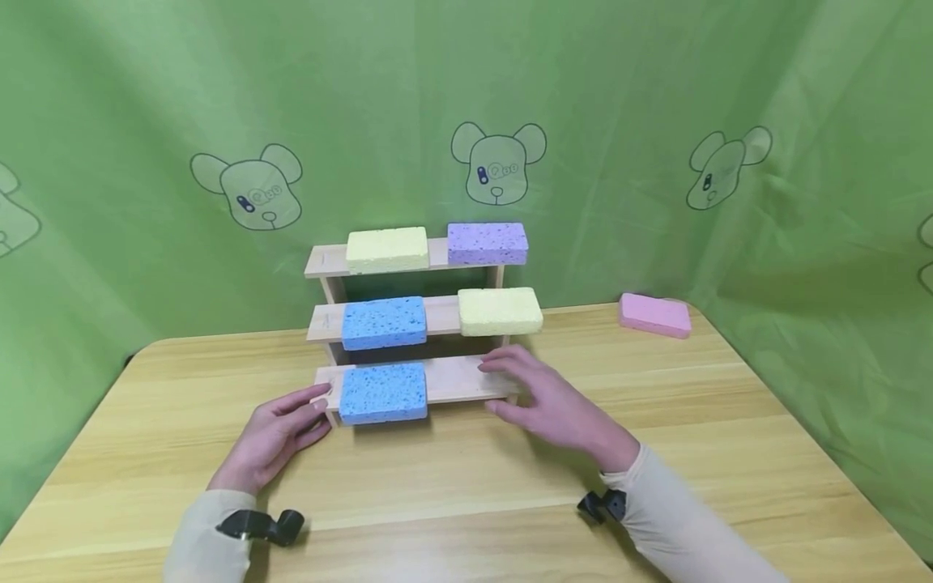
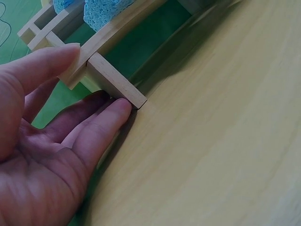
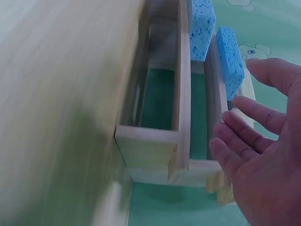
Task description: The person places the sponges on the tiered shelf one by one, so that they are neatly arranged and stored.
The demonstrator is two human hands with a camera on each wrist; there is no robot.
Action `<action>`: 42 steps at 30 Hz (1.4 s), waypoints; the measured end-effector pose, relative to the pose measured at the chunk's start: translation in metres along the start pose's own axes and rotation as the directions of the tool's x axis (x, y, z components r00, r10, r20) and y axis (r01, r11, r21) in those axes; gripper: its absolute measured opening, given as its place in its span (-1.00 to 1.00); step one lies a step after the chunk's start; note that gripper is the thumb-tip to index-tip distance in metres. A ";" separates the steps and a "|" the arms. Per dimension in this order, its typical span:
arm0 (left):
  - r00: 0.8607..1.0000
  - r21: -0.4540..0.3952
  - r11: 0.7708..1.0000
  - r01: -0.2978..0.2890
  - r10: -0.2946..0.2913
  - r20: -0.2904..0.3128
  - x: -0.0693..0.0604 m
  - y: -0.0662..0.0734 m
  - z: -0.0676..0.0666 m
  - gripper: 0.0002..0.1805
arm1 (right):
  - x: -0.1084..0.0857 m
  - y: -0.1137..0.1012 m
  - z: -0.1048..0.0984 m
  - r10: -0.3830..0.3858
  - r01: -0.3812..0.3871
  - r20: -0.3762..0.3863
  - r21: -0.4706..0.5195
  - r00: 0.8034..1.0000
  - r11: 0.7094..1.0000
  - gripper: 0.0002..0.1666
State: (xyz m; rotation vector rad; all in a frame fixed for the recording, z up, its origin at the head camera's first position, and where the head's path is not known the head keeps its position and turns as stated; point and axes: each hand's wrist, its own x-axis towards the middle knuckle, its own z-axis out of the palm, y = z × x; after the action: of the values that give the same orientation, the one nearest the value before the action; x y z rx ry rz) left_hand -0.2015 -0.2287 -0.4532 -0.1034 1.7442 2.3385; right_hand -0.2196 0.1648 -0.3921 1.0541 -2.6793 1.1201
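A three-tier wooden rack (image 1: 455, 379) stands on the table. My left hand (image 1: 273, 437) holds the left end of its lowest tier; in the left wrist view the thumb lies on the board's end and fingertips touch the leg. Over the right end of that tier is my right hand (image 1: 543, 397), fingers spread and holding nothing. A blue sponge (image 1: 382, 393) rests on the lowest tier. Another blue sponge (image 1: 384, 322) and a yellow sponge (image 1: 500, 312) lie on the middle tier. The top tier bears a yellow sponge (image 1: 388, 249) and a purple sponge (image 1: 487, 243).
A pink sponge (image 1: 654, 315) lies near the back right corner of the wooden table (image 1: 452, 502). Behind and beside the table hangs a green curtain (image 1: 379, 105) printed with bear heads. Each sleeve carries a black wrist device.
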 end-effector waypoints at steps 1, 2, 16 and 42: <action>1.000 0.000 1.000 -0.002 0.002 0.002 0.000 0.000 0.000 -0.64 | -0.001 0.001 -0.002 0.000 0.000 -0.004 0.000 1.000 1.000 -0.42; 1.000 -0.001 1.000 -0.003 0.003 0.004 0.000 0.000 0.000 -0.63 | -0.002 0.002 -0.003 -0.003 0.003 -0.009 0.002 1.000 1.000 -0.42; 1.000 0.000 1.000 -0.011 0.011 0.004 0.000 0.001 0.000 -0.69 | -0.021 0.021 -0.021 0.004 -0.004 -0.071 0.007 0.997 1.000 -0.46; 1.000 0.006 1.000 -0.015 0.015 -0.003 0.000 -0.003 -0.002 -0.72 | -0.042 0.052 -0.056 0.081 -0.083 -0.137 -0.004 0.987 0.997 -0.51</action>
State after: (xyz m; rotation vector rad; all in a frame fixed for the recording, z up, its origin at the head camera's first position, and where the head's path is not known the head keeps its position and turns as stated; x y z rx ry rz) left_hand -0.2012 -0.2295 -0.4562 -0.0926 1.7589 2.3450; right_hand -0.2304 0.2515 -0.3953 0.8391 -2.6385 1.1466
